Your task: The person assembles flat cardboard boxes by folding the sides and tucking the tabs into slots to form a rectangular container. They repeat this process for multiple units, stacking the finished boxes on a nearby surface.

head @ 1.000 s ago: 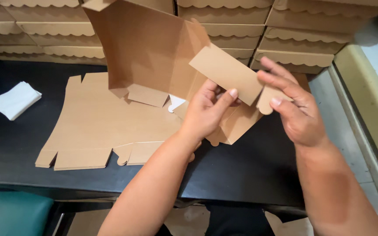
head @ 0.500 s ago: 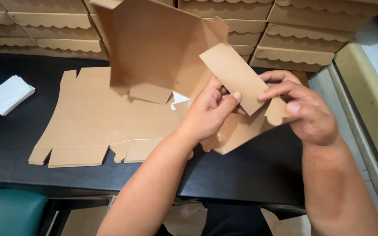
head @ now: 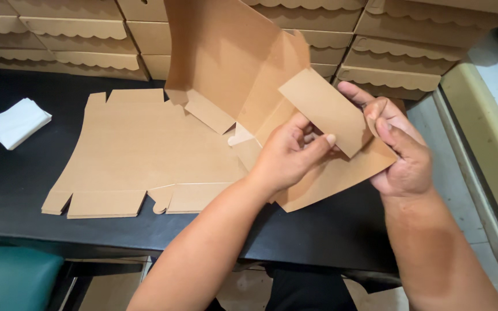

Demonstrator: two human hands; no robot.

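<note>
A brown cardboard box blank (head: 226,57) is partly folded, its large panel standing up above the black table (head: 24,190). My left hand (head: 288,154) grips the blank from the left, thumb pressed on a folded side flap (head: 324,109). On the right, my right hand (head: 399,144) holds that flap's right end and the lower panel (head: 341,175), fingers curled around the edge. Both hands hold the same blank above the table's front right part.
A stack of flat brown box blanks (head: 122,155) lies on the table to the left. A folded white cloth (head: 14,122) sits at the far left. Finished scalloped-edge boxes (head: 76,29) are stacked along the back. A green seat (head: 12,279) is at lower left.
The upright panel has tilted further up and back. My right hand has shifted along the flap's right end, and the flap is bent more over the lower panel.
</note>
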